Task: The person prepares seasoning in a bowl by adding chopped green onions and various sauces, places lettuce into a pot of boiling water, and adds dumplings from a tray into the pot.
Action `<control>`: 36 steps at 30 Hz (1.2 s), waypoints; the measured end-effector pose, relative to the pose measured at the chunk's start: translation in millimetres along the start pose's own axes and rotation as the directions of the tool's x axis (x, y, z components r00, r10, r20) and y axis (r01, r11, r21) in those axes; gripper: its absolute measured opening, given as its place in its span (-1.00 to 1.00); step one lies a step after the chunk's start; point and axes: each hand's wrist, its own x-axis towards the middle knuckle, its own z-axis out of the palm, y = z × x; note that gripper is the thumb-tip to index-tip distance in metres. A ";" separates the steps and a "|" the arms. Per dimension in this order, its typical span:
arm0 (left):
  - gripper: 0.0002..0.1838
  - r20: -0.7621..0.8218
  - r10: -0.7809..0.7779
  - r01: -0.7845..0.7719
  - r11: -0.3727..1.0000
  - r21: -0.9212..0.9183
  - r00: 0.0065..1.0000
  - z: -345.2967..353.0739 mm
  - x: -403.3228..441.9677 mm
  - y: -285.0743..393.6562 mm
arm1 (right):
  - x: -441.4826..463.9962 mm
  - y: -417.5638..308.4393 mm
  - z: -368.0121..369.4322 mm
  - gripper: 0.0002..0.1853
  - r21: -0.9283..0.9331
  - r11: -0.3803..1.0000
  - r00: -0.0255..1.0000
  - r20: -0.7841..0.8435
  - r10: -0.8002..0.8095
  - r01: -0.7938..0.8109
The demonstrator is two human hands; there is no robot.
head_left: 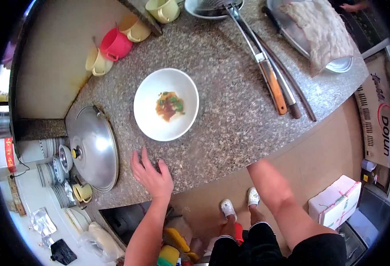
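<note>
A white bowl stands on the speckled stone counter, with brown sauce and chopped green bits at its bottom. My left hand hovers over or rests on the counter just below the bowl, fingers spread and holding nothing. Left of that hand lies a round metal lid with a dark knob. My right forearm reaches to the counter's front edge, and the hand beyond it is hidden under the counter.
Long wooden-handled tools lie at the right, near a tray with a pale cloth. Yellow cups and a pink cup line the back wall. Stacked plates stand left. A white box sits on the floor.
</note>
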 end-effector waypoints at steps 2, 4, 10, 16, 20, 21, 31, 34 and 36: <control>-0.31 0.007 -0.026 0.026 1.000 0.013 1.000 -2.1 -0.2 2.0 | -11.1 -2.3 5.1 -0.73 0.025 1.000 1.000 0.007 0.003 -0.004; -0.31 0.001 -0.022 0.022 1.000 0.010 1.000 -2.4 0.8 3.0 | -30.8 -3.9 4.9 -0.73 0.056 0.998 1.000 0.011 0.016 -0.017; -0.32 0.007 -0.027 0.027 1.000 0.009 1.000 -2.4 -2.5 1.2 | -153.0 -29.6 -50.4 -0.74 0.074 0.997 0.999 0.041 0.003 -0.006; -0.32 -0.013 -0.061 0.062 0.997 0.047 0.998 -5.4 -5.0 1.9 | -288.6 -100.3 -72.4 -0.79 -0.104 0.991 0.997 0.004 -0.082 0.081; -0.33 -0.072 -0.004 0.005 1.000 0.015 0.997 -16.1 -5.5 5.2 | -347.3 -137.0 -17.0 -0.79 -0.235 0.953 0.980 0.106 -0.171 0.192; -0.33 -0.081 -0.003 0.003 1.000 0.009 0.997 -24.4 -11.4 3.5 | -358.6 -143.5 6.9 -0.79 -0.234 0.952 0.977 0.115 -0.177 0.200; -0.23 0.741 0.473 0.800 0.116 -0.589 0.476 -134.2 64.4 241.1 | -365.9 -116.3 189.6 -0.31 -0.696 0.410 0.802 0.443 -0.402 0.590; -0.33 0.805 0.515 0.908 0.113 -0.404 0.294 -144.9 103.9 234.8 | -354.1 -131.4 213.2 -0.28 -0.701 0.406 0.810 0.479 -0.339 0.585; -0.39 0.775 0.564 0.914 0.085 -0.397 0.284 -136.1 116.2 230.7 | -354.6 -150.3 228.0 -0.33 -0.720 0.462 0.856 0.449 -0.258 0.517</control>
